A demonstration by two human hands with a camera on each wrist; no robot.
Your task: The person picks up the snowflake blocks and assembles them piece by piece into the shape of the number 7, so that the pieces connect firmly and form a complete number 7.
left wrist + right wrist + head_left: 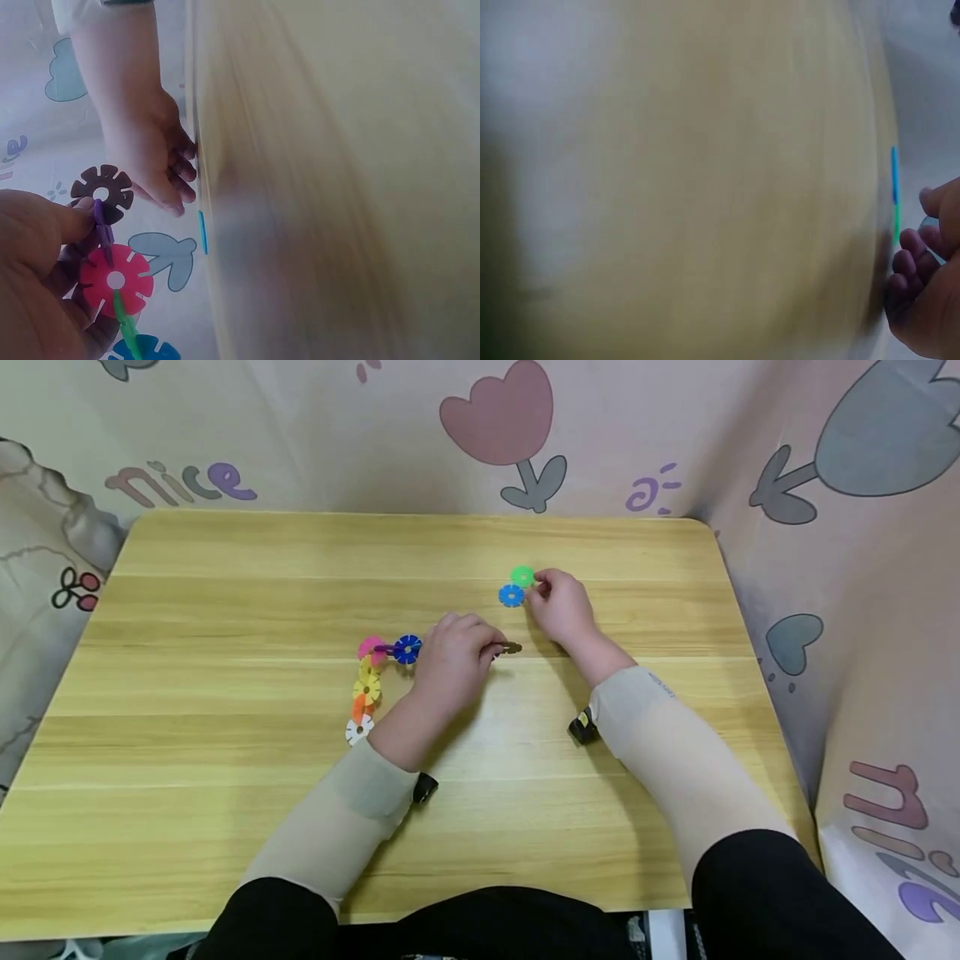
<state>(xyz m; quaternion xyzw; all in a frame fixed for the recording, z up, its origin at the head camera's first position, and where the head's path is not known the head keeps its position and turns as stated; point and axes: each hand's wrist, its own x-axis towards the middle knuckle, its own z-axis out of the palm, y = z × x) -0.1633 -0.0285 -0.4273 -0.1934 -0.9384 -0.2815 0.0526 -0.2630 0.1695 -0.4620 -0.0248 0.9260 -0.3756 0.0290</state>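
My left hand (457, 660) pinches a chain of slotted plastic discs near its right end. In the left wrist view a brown disc (118, 187), a purple disc (100, 217), a pink disc (136, 281), a green disc (127, 330) and a blue disc (154, 351) join edge to edge by that hand. Leftward in the head view the chain bends at another pink disc (370, 647) and runs through yellow discs (367, 687) to a white disc (358, 731). My right hand (561, 607), fingers loosely curled, is beside a loose green disc (522, 577) and a light-blue disc (512, 596); contact is unclear.
The wooden table (225, 827) spans the view below the hands. Patterned cloth (360, 435) hangs behind it and along both sides. Dark wrist straps (583, 727) show at the sleeves' cuffs.
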